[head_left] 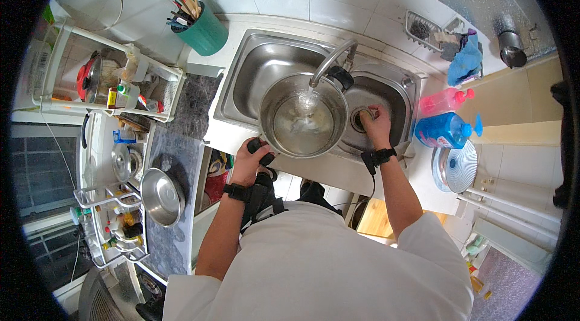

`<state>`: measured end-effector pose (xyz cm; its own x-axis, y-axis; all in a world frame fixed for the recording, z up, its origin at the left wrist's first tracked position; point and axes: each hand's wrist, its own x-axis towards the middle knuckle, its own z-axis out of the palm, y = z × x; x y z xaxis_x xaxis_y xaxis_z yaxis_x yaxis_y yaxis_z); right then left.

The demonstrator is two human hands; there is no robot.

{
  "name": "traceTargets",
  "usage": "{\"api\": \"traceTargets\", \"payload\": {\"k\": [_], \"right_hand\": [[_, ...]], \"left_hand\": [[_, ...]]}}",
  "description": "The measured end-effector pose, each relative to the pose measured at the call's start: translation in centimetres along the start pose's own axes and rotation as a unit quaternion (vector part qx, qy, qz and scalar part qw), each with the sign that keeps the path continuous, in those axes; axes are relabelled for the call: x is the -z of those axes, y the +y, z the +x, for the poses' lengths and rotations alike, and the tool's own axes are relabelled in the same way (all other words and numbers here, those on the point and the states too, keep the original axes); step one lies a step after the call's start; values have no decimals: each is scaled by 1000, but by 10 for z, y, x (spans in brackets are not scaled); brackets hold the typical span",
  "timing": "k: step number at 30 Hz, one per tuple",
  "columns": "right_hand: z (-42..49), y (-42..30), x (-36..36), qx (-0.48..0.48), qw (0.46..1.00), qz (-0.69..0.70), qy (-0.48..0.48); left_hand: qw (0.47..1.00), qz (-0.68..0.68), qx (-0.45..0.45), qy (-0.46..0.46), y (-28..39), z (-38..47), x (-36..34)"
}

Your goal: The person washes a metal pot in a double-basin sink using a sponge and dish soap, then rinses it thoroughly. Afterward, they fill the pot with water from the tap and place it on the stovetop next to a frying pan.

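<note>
Water runs from the curved faucet point(334, 59) into a large stainless steel pot point(272, 128), which rests over the middle of the double sink point(244, 44). Some water lies in the pot. My left hand point(252, 158) grips the pot's black side handle at its near left. The other black handle point(340, 77) points up beside the faucet. Over the drain of the right basin point(392, 94) is my right hand point(377, 125), its fingers bent round a small greenish-brown thing that I cannot make out. Both wrists wear black straps.
Right of the sink stand a pink pump bottle point(446, 100), a blue soap bottle point(442, 130) and stacked plates point(461, 166). A green utensil holder point(205, 31) is at the back left. A steel bowl point(162, 197) sits on the left counter, near a white rack point(122, 44).
</note>
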<state>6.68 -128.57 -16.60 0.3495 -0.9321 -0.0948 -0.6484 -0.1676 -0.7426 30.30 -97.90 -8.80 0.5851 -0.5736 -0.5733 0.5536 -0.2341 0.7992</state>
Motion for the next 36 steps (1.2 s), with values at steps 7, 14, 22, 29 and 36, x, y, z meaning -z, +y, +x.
{"api": "traceTargets", "payload": {"k": [7, 14, 22, 29, 36], "right_hand": [[35, -18, 0, 246, 968, -55, -17], [78, -31, -15, 311, 919, -195, -143], [99, -55, -39, 174, 964, -17, -202], [131, 8, -82, 122, 964, 102, -214], [156, 26, -75, 359, 714, -548, -249]], "left_hand": [[1000, 15, -17, 4, -2, 3, -1], [998, 24, -28, 45, -3, 1, -11], [995, 77, -22, 68, -17, 2, -4], [990, 131, -52, 4, -19, -1, 4], [997, 54, -50, 34, -36, 20, 5]]}}
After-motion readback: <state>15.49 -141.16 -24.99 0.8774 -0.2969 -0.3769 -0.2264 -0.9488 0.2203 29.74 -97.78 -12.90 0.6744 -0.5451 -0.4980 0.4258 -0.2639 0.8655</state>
